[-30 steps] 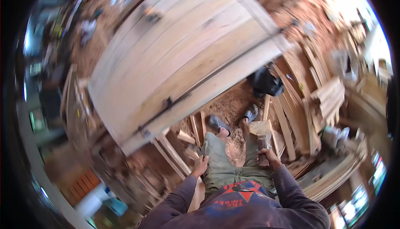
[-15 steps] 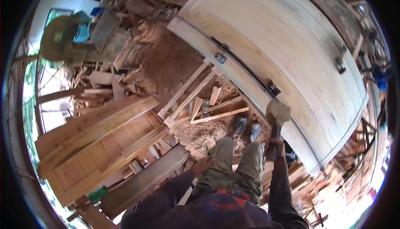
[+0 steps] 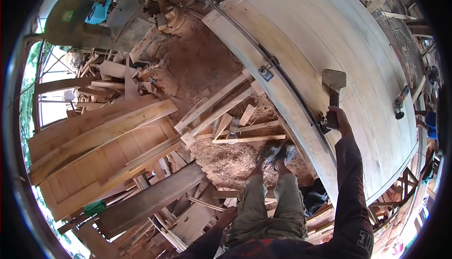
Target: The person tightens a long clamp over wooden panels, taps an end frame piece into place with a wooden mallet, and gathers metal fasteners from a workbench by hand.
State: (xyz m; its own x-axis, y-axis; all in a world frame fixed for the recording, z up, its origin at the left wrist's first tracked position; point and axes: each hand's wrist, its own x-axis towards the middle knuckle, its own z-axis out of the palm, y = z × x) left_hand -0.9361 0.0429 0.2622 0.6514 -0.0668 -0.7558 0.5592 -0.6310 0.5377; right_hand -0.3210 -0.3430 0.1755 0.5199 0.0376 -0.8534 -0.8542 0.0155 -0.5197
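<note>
My right hand [image 3: 340,120] is closed around the handle of a wooden mallet [image 3: 333,79], its blocky head pointing away from me over the panel. Beneath it lies a large pale panel of joined boards [image 3: 376,113]. A long dark bar clamp [image 3: 287,87] runs along the panel's near side, close to my right hand. My left hand [image 3: 229,215] hangs beside my left thigh, fingers loosely extended with nothing seen in them.
Left of me lies a paneled wooden door [image 3: 108,164] with boards on it. A dark plank [image 3: 155,197] is in front of it. Wooden frame pieces [image 3: 216,103] and shavings [image 3: 226,160] are near my feet. A tool with a dark knob [image 3: 400,102] rests at the panel's far right.
My right hand has raised the mallet forward, from beside the panel's near edge to over its boards. My left hand has moved from my thigh to beside it. The view has shifted.
</note>
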